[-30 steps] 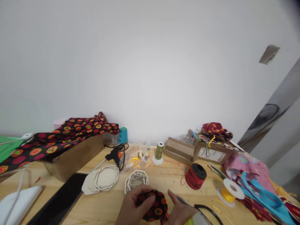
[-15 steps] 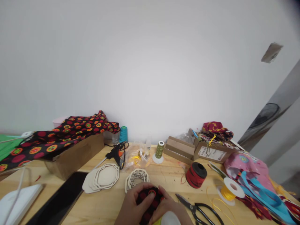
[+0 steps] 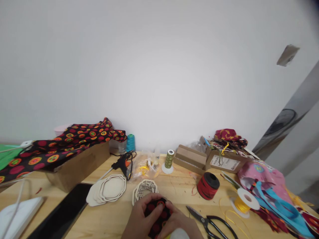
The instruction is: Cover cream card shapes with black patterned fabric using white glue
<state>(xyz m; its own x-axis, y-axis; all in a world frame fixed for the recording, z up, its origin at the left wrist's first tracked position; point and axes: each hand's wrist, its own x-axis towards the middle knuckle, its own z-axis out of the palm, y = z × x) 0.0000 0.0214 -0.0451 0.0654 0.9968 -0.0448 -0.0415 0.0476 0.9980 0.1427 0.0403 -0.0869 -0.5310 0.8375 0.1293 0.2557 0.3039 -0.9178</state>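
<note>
At the bottom edge, my left hand (image 3: 139, 220) and my right hand (image 3: 179, 223) close together around a small round piece covered in black fabric with red and orange dots (image 3: 157, 215). Left fingers curl over its top and left side. A whitish rounded object with a yellow-green bit (image 3: 178, 234) shows just under my right hand; I cannot tell what it is. A carved wooden fretwork disc (image 3: 145, 188) lies just beyond the hands. Black scissors (image 3: 208, 223) lie to the right of my right hand.
On the wooden table (image 3: 112, 215): stacked wooden frames (image 3: 109, 190), a glue gun (image 3: 124, 162), a green thread spool (image 3: 169, 161), a red cord spool (image 3: 208, 186), a yellow cord spool (image 3: 244, 201), cardboard boxes (image 3: 191, 158), patterned cloth (image 3: 57, 146) over a box, bright fabric scraps (image 3: 269, 189) right.
My right hand, apart from the fabric piece a second ago, has closed in onto it beside the left. The scissors now lie free on the table.
</note>
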